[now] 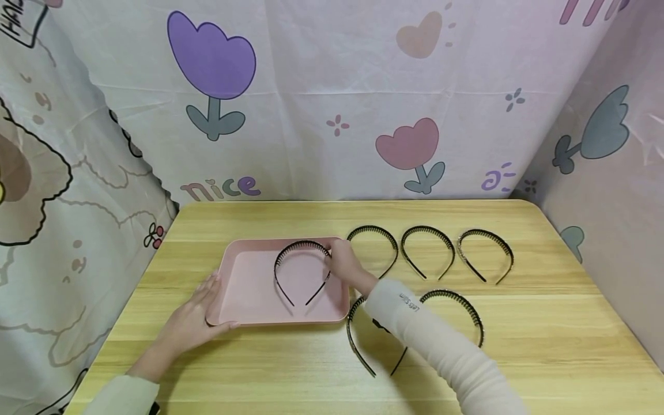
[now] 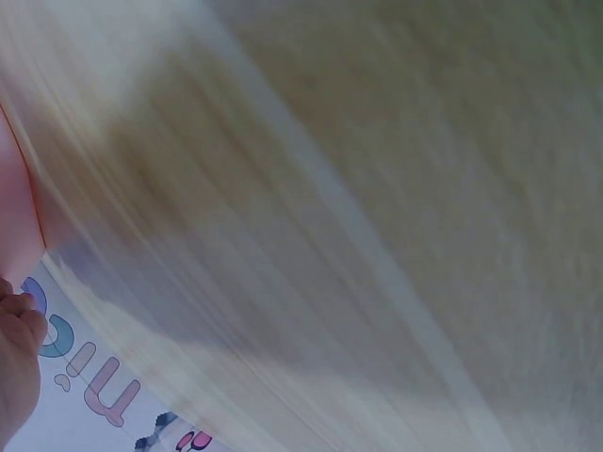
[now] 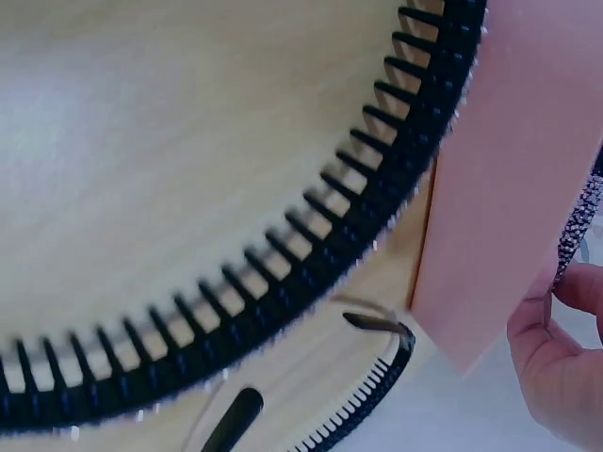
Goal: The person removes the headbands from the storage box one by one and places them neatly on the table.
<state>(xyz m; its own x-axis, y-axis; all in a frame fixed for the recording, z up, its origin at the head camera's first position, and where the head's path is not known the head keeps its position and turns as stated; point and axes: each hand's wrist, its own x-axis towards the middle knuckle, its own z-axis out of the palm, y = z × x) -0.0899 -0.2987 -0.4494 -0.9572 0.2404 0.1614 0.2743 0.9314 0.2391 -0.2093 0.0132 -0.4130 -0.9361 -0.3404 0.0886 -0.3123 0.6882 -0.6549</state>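
Over the right half of a pink tray (image 1: pixel 249 282) is a black toothed headband (image 1: pixel 302 244), its two ends toward the tray's near side. My right hand (image 1: pixel 344 262) pinches that headband by its right side; in the right wrist view the thumb and finger (image 3: pixel 556 330) hold its glittery band (image 3: pixel 579 221) past the tray wall (image 3: pixel 499 188). At the tray's left near corner my left hand (image 1: pixel 194 317) rests with fingers extended along the rim, thumb by the front edge. The left wrist view catches only a bit of the left hand (image 2: pixel 17 367) beside the pink tray (image 2: pixel 14 198).
Right of the tray lies a back row of black headbands: one (image 1: pixel 373 229), another (image 1: pixel 427 229) and a third (image 1: pixel 487 232). Nearer are two more, one (image 1: pixel 358 346) partly under the right forearm, the other (image 1: pixel 467 308) behind it. A patterned cloth (image 1: pixel 311 115) hangs behind the wooden table (image 1: pixel 270 369).
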